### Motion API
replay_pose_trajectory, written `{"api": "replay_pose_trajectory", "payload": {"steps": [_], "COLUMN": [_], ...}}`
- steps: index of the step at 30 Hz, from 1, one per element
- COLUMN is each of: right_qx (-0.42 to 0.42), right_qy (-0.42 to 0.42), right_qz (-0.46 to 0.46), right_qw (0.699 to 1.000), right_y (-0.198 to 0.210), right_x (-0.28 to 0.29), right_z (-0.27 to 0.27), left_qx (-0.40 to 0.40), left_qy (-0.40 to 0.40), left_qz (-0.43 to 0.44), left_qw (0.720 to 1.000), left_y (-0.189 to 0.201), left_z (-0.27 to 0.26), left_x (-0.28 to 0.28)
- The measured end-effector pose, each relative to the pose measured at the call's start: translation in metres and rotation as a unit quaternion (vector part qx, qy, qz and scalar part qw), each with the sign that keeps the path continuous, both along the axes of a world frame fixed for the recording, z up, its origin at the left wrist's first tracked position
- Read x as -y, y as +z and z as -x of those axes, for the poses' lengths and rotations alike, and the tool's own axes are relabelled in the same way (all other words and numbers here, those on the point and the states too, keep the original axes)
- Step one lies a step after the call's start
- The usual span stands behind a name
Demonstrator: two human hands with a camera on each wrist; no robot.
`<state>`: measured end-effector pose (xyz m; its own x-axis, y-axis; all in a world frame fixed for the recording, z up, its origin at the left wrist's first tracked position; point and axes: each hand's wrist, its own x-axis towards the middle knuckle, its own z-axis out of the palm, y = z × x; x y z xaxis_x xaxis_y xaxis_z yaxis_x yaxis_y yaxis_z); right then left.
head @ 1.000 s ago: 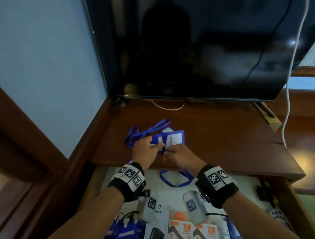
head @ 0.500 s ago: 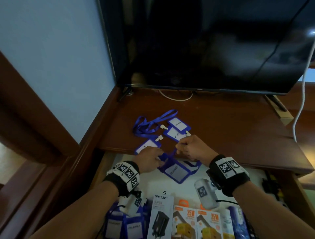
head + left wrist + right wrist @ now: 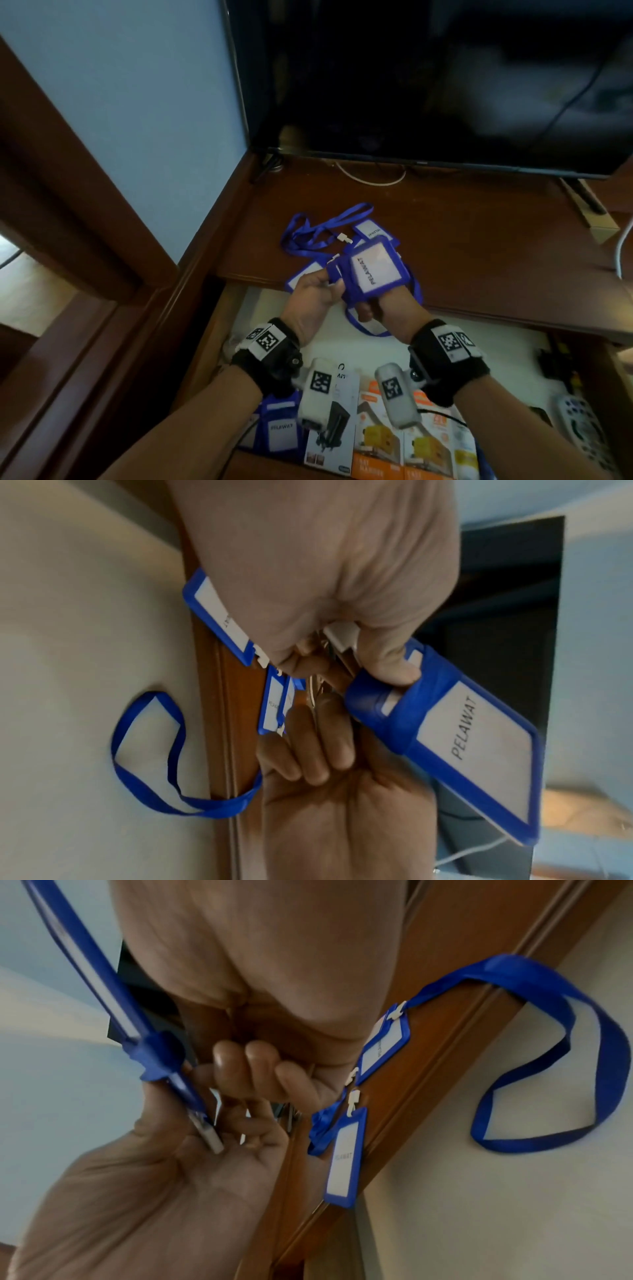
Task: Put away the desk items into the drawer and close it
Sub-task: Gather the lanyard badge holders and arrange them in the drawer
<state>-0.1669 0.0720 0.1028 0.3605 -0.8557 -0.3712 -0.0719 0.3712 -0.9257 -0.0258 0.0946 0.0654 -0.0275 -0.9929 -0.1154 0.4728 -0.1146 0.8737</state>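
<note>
A blue badge holder [image 3: 371, 270] labelled PELAWAT is held up between both hands over the desk's front edge. A blue strap is wound round its top [image 3: 411, 704]. My left hand [image 3: 334, 279] pinches that top end, with the thumb on it in the left wrist view [image 3: 387, 666]. My right hand [image 3: 370, 306] grips the lower end with curled fingers [image 3: 253, 1064]. More blue badge holders [image 3: 371, 233] and lanyards [image 3: 315, 236] lie on the desk [image 3: 479, 257]. A strap loop [image 3: 363, 329] hangs into the open drawer [image 3: 507, 356].
The drawer's front holds boxed chargers [image 3: 383, 442], blue badge holders [image 3: 281, 431] and a remote [image 3: 582, 428]. A dark monitor [image 3: 428, 85] stands at the back of the desk, a white cable [image 3: 373, 178] under it. The wall is on the left.
Both hands have lifted one badge holder from the drawer's back edge; it now stands upright, facing me. The view has tilted down over the drawer.
</note>
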Motion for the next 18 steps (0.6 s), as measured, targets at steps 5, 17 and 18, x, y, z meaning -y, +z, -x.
{"api": "replay_pose_trajectory", "payload": {"steps": [5,17,18], "right_qx": [0.012,-0.198,-0.202], "right_qy": [0.052,0.065,0.067], "right_qz": [-0.028,-0.014,0.011], "right_qw": [0.998,0.978,0.977], "right_y": [-0.016,-0.064,-0.066], "right_x": [-0.001,-0.007,-0.004], "right_z": [-0.017,-0.034,-0.034], "left_qx": [-0.003,0.389,0.443], "left_qy": [0.043,-0.045,-0.075], "left_qz": [-0.045,-0.187,-0.183], "left_qw": [0.998,0.901,0.874], "left_y": [-0.005,-0.044,-0.045], "left_z": [-0.016,-0.099,-0.106], "left_x": [-0.009,-0.063,-0.066]}}
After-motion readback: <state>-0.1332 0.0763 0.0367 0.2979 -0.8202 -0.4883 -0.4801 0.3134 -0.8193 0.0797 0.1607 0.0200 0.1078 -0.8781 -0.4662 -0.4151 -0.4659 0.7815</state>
